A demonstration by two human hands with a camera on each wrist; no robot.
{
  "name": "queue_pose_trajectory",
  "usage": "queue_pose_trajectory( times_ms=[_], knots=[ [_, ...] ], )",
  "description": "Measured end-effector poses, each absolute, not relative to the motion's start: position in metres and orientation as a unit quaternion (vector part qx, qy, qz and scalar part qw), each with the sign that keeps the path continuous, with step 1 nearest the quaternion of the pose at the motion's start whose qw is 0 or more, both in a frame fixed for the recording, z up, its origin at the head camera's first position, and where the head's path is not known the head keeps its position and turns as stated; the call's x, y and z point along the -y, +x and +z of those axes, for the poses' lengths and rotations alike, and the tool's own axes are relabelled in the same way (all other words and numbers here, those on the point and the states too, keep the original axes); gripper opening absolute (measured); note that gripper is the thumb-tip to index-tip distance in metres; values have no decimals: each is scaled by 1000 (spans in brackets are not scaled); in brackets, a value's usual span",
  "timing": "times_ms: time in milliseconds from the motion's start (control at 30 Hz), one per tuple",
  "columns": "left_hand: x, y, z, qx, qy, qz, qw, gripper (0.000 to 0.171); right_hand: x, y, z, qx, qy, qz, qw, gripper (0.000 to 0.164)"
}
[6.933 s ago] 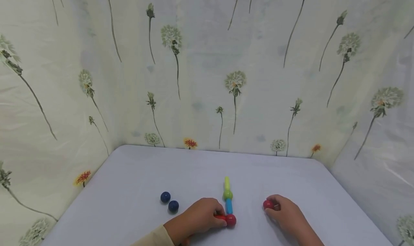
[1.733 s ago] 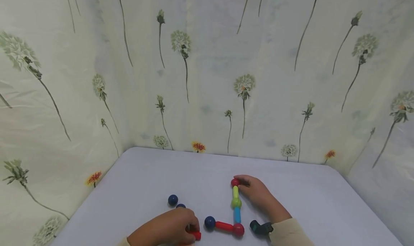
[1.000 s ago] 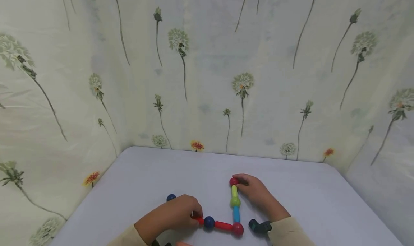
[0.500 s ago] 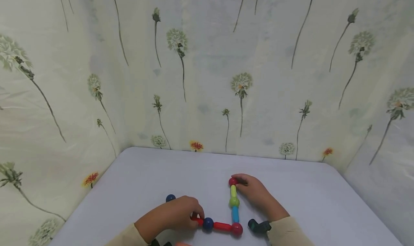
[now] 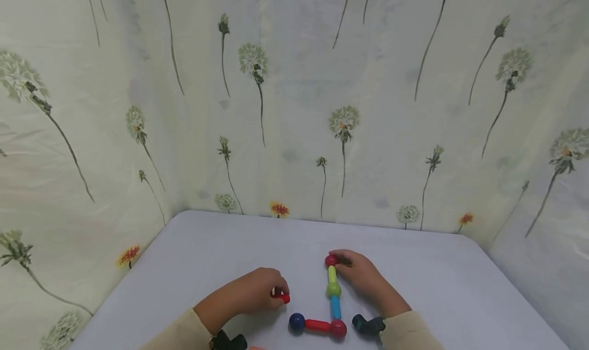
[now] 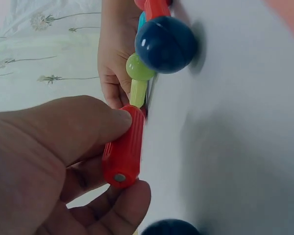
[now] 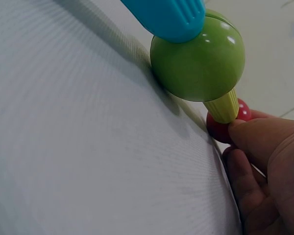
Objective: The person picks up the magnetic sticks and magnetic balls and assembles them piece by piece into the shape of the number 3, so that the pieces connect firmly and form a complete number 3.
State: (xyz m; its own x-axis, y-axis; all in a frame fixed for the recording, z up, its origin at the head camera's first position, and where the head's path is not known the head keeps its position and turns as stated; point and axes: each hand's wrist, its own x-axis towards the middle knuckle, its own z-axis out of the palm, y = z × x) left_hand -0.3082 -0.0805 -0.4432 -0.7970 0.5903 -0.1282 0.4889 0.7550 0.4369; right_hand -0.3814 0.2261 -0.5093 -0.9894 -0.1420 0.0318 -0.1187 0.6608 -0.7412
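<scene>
My left hand [image 5: 255, 291] pinches a short red magnetic rod [image 6: 125, 152] between thumb and fingers, a metal tip showing at its near end. In the head view that rod is apart from the dark blue ball [image 5: 296, 322], a little beyond it. From this ball an L-shaped chain runs right along another red rod [image 5: 317, 326] to a red ball [image 5: 338, 329]. It then goes away from me through a light blue rod [image 5: 335, 308], green ball [image 5: 334, 289] and yellow-green rod [image 5: 332, 274]. My right hand [image 5: 361, 273] holds the red ball [image 5: 330, 260] at the far end.
Another dark blue ball [image 6: 170, 227] shows at the bottom of the left wrist view. An orange piece [image 5: 257, 348] peeks in at the head view's lower edge. Behind the white table [image 5: 414, 253] hangs a dandelion-patterned curtain [image 5: 294, 110].
The right hand brought a red ball to the yellow-green rod's end and stays there. The left hand picked up a red rod, held it against the dark blue ball, then moved it away.
</scene>
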Motion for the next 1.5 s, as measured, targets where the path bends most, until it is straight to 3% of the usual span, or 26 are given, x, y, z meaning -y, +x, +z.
queue_pose_trajectory(
  times_ms=[467, 1500],
  knots=[
    [57, -350, -444, -925, 248, 248, 147, 12, -226, -380, -510, -911, -67, -407, 17, 38],
    [-14, -396, -456, -951, 185, 227, 99, 11, -231, -379, -511, -904, -77, -420, 23, 36]
  ],
)
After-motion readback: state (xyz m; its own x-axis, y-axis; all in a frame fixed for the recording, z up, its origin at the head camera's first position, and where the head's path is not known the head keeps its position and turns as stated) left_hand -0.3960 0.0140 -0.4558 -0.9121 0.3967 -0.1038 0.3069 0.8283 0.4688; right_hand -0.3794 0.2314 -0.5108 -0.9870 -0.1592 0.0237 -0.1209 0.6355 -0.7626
